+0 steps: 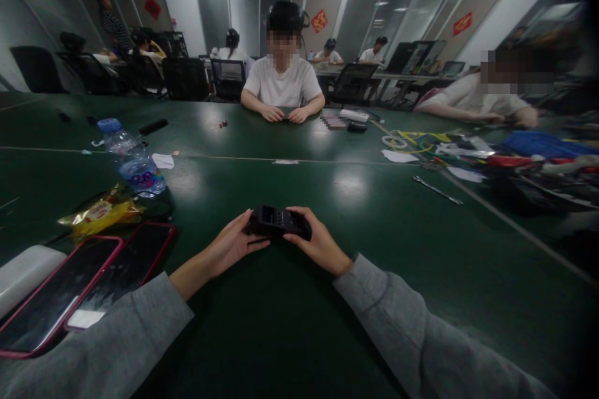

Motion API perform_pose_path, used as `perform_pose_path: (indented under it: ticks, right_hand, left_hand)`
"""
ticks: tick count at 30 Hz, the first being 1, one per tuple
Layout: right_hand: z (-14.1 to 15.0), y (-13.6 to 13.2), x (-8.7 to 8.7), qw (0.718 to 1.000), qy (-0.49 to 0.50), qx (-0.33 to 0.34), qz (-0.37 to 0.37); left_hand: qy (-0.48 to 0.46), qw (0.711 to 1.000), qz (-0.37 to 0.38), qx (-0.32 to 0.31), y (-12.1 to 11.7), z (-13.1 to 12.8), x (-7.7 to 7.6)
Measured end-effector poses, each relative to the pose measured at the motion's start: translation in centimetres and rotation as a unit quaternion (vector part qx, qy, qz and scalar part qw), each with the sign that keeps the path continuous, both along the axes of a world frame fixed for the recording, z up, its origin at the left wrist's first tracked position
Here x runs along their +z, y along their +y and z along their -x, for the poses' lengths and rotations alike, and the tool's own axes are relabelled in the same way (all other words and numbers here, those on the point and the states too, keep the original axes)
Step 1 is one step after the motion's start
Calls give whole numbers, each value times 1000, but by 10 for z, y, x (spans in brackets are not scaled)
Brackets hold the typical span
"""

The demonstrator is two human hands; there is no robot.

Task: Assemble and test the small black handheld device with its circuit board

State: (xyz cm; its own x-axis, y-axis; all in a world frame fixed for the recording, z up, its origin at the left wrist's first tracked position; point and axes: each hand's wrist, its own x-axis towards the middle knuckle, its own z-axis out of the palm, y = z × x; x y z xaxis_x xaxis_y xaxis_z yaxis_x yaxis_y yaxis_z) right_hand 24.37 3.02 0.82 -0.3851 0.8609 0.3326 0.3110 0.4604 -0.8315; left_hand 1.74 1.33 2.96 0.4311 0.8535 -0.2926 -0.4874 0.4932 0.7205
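Note:
A black handheld device [279, 219] with a small screen and rows of light marks or buttons is between my hands, low over the green table [262, 305]. My left hand [230, 248] holds its left end, thumb along the top edge and other fingers stretched beneath. Around its right end, my right hand [318, 240] is closed, the thumb at the near side and fingers over the far side. I cannot make out whether the device touches the tabletop. Its underside is hidden.
On the left are a water bottle [133, 159], a yellow snack packet [105, 215], two red-edged phones [60, 296] and a white box-shaped object [28, 274]. A wrench [437, 190] and piled cables [421, 140] lie right. Across the table sits a person [283, 84]; another person [477, 100] works at right.

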Motion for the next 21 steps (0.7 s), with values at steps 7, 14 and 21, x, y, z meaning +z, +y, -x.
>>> perform_pose_path:
  ticks: [7, 14, 21]
  right_hand:
    - [-3, 2, -1, 995, 91, -22, 41]
    - [-6, 11, -7, 977, 170, -91, 91]
    - [-18, 26, -11, 969, 177, -171, 36]
  left_hand:
    - [-11, 1000, 1, 0, 3, 1, -6]
    - [18, 1000, -13, 11, 4, 0, -9]
    - [28, 999, -15, 1, 2, 1, -7]
